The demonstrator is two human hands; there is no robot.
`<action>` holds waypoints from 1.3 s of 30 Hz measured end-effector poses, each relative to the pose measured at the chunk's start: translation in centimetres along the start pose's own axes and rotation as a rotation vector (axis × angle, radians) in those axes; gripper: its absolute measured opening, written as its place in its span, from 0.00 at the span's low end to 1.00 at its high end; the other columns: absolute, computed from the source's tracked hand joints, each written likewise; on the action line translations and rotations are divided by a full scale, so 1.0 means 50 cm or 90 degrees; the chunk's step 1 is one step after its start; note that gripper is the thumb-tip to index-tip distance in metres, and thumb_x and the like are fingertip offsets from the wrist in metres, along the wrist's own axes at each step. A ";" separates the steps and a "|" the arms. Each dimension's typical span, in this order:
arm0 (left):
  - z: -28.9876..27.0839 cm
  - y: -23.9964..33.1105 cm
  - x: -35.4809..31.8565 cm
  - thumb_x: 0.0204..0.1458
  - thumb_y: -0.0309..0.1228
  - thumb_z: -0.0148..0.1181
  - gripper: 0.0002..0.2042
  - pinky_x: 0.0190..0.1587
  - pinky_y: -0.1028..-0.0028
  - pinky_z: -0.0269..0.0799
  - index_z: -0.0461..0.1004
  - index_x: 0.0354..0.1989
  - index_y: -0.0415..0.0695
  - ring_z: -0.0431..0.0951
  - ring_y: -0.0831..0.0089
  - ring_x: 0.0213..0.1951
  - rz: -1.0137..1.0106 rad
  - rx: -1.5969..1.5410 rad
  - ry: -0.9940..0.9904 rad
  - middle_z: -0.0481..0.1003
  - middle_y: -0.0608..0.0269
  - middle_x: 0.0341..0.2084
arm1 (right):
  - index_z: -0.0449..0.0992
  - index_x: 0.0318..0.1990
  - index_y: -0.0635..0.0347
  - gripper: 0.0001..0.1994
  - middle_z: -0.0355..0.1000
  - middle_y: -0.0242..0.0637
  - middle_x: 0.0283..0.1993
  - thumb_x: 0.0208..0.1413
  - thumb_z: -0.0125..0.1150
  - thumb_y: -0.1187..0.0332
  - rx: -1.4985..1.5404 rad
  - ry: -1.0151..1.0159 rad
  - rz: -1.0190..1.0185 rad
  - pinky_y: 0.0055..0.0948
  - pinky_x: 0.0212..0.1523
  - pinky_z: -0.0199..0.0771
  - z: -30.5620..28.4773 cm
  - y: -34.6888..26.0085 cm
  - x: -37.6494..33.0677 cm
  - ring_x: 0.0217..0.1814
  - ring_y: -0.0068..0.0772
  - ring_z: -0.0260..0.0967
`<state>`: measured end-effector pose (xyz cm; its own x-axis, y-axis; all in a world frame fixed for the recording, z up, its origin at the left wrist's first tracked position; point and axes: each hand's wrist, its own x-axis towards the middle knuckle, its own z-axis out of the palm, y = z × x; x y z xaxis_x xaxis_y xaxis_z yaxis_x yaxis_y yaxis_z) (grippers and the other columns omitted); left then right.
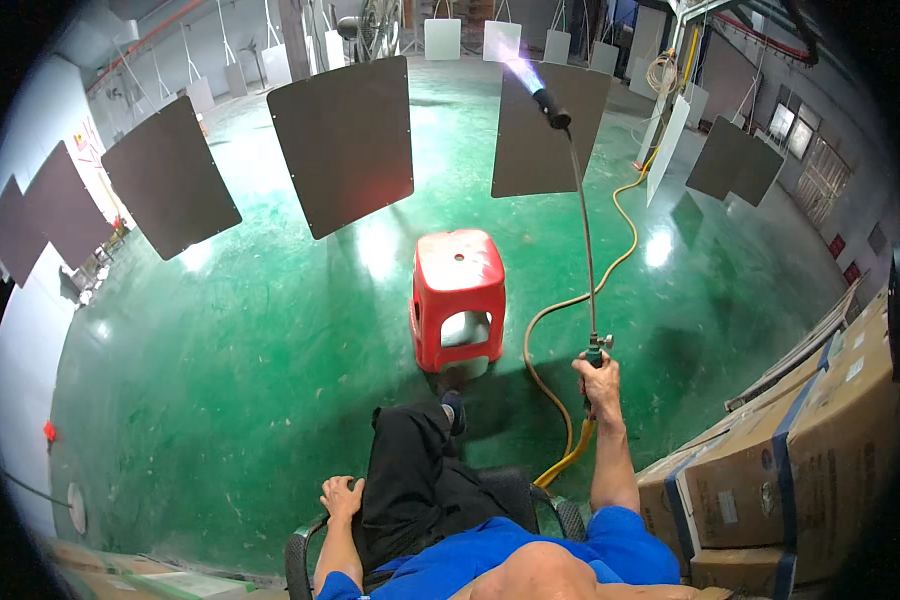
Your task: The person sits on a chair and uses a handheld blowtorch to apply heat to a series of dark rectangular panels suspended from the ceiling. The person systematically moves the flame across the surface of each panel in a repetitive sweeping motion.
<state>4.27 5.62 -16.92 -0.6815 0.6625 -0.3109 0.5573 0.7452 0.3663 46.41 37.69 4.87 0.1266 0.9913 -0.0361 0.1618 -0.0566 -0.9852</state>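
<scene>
My right hand (599,384) is wrapped round the handle of a long-necked gas torch (584,235), which points up and away from me. A blue-violet flame (518,66) comes from its black nozzle, in front of the upper left corner of a dark hanging panel (540,150). A yellow-tan hose (540,372) runs from the handle across the floor. My left hand (342,497) holds nothing and lies with fingers apart beside my left thigh, by the armrest (300,548) of my chair.
A red plastic stool (459,265) stands on the green floor ahead of me. More dark panels (342,145) hang in a curved row, with pale panels (442,40) behind. Cardboard boxes (738,490) are stacked close on my right. A fan (378,28) stands at the back.
</scene>
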 end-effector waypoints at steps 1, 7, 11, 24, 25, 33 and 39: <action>0.005 -0.004 -0.001 0.48 0.54 0.61 0.22 0.59 0.48 0.57 0.79 0.45 0.52 0.60 0.60 0.62 -0.001 -0.005 0.003 0.70 0.62 0.53 | 0.73 0.31 0.59 0.07 0.65 0.27 0.17 0.46 0.65 0.72 0.004 0.006 -0.005 0.23 0.12 0.59 -0.001 0.005 0.010 0.12 0.19 0.59; 0.001 0.006 0.001 0.48 0.54 0.61 0.23 0.59 0.48 0.58 0.79 0.44 0.51 0.61 0.59 0.61 -0.031 -0.004 0.003 0.71 0.61 0.52 | 0.73 0.31 0.58 0.07 0.65 0.27 0.16 0.46 0.67 0.72 0.015 -0.008 0.012 0.22 0.12 0.58 0.007 0.031 0.025 0.11 0.19 0.59; -0.001 0.013 -0.003 0.47 0.54 0.62 0.23 0.59 0.49 0.58 0.79 0.44 0.50 0.62 0.59 0.61 -0.033 -0.018 0.009 0.71 0.61 0.51 | 0.73 0.32 0.58 0.08 0.65 0.26 0.16 0.45 0.67 0.72 -0.063 -0.012 -0.033 0.21 0.12 0.57 0.006 0.112 0.028 0.12 0.17 0.59; -0.003 0.011 0.000 0.47 0.54 0.62 0.23 0.59 0.50 0.59 0.79 0.43 0.50 0.62 0.59 0.61 -0.033 -0.025 0.014 0.71 0.60 0.51 | 0.75 0.30 0.60 0.08 0.67 0.27 0.19 0.43 0.67 0.70 -0.123 -0.048 0.092 0.23 0.18 0.60 0.014 0.181 -0.054 0.15 0.19 0.61; -0.001 0.012 0.001 0.47 0.54 0.61 0.23 0.59 0.50 0.59 0.79 0.43 0.50 0.62 0.59 0.61 -0.031 -0.022 0.012 0.71 0.60 0.51 | 0.74 0.29 0.60 0.07 0.67 0.27 0.19 0.43 0.67 0.70 -0.122 -0.050 0.095 0.24 0.17 0.60 0.008 0.192 -0.056 0.15 0.19 0.61; -0.004 0.011 0.002 0.47 0.55 0.61 0.23 0.59 0.50 0.58 0.80 0.44 0.50 0.62 0.59 0.61 -0.042 -0.013 0.008 0.71 0.60 0.52 | 0.71 0.22 0.59 0.08 0.64 0.27 0.15 0.43 0.66 0.70 -0.162 -0.083 0.109 0.26 0.17 0.58 0.010 0.193 -0.072 0.15 0.21 0.60; -0.004 0.011 0.002 0.48 0.55 0.61 0.23 0.60 0.50 0.57 0.80 0.44 0.50 0.61 0.59 0.62 -0.041 -0.016 0.006 0.71 0.60 0.52 | 0.71 0.21 0.59 0.08 0.64 0.27 0.14 0.42 0.65 0.70 -0.125 -0.088 0.135 0.26 0.17 0.59 0.003 0.203 -0.068 0.14 0.22 0.61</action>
<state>4.43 6.09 -16.54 -0.7200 0.6123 -0.3266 0.4998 0.7840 0.3682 47.45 33.77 -5.05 0.0457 0.9609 -0.2732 0.3337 -0.2725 -0.9024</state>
